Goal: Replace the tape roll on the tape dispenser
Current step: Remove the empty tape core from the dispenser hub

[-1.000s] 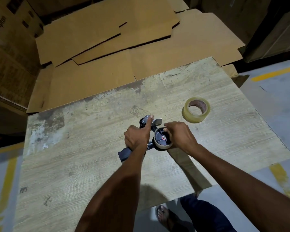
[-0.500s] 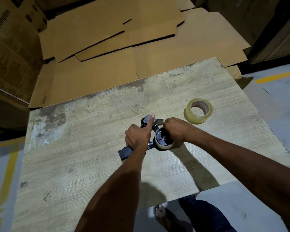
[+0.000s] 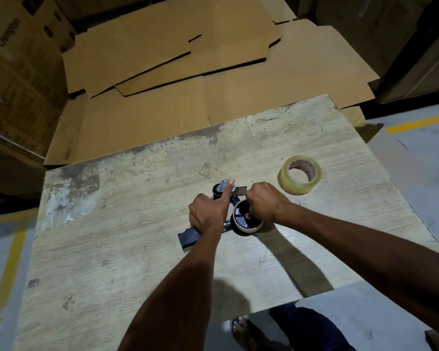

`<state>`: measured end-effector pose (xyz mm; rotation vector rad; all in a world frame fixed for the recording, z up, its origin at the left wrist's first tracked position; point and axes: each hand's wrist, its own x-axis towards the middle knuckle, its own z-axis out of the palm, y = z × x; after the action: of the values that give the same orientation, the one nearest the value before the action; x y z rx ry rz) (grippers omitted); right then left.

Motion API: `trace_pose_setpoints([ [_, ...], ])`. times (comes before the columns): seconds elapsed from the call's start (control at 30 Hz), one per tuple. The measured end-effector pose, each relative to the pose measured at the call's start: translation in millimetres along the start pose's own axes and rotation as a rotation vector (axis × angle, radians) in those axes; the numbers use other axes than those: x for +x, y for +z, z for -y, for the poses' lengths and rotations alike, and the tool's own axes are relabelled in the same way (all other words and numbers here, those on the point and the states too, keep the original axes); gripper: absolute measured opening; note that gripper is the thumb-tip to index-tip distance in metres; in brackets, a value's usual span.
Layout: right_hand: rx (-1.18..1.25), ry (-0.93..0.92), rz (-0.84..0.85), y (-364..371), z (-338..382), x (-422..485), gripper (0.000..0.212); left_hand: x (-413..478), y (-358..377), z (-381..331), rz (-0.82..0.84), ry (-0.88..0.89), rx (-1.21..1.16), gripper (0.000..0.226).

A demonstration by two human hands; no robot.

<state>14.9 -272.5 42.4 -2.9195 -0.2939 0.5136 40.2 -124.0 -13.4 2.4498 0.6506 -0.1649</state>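
Observation:
A black hand-held tape dispenser (image 3: 189, 236) lies on the worn wooden table (image 3: 112, 262), its handle pointing toward me on the left. My left hand (image 3: 208, 214) grips its frame, with the thumb pressed on the metal plate at the front end. On the dispenser's hub sits a nearly used-up roll (image 3: 245, 220) with a black wheel in its middle. My right hand (image 3: 265, 203) is closed over the top of that roll, fingers near the metal blade. A full roll of clear tape (image 3: 299, 177) lies flat on the table to the right, apart from both hands.
Flattened cardboard sheets (image 3: 188, 59) lie beyond the table's far edge, and printed cartons (image 3: 15, 59) are stacked at the left. Grey floor with yellow lines (image 3: 416, 124) runs right and left of the table. My sandalled foot (image 3: 243, 330) shows below the near edge.
My right hand has shifted from the roll's right side up over its top, toward the front end of the dispenser. The left hand and the dispenser have stayed in place.

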Motion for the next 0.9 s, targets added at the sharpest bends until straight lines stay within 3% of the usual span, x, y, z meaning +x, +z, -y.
trace_pose_setpoints([
  [0.7, 0.053, 0.256, -0.121, 24.8, 6.8, -15.6, 0.041, 0.6, 0.0, 0.4, 0.009, -0.036, -0.043, 0.092],
  [0.9, 0.124, 0.323, -0.182, 30.4, 2.5, -19.0, 0.034, 1.0, 0.1, -0.4, 0.016, -0.026, -0.043, 0.093],
])
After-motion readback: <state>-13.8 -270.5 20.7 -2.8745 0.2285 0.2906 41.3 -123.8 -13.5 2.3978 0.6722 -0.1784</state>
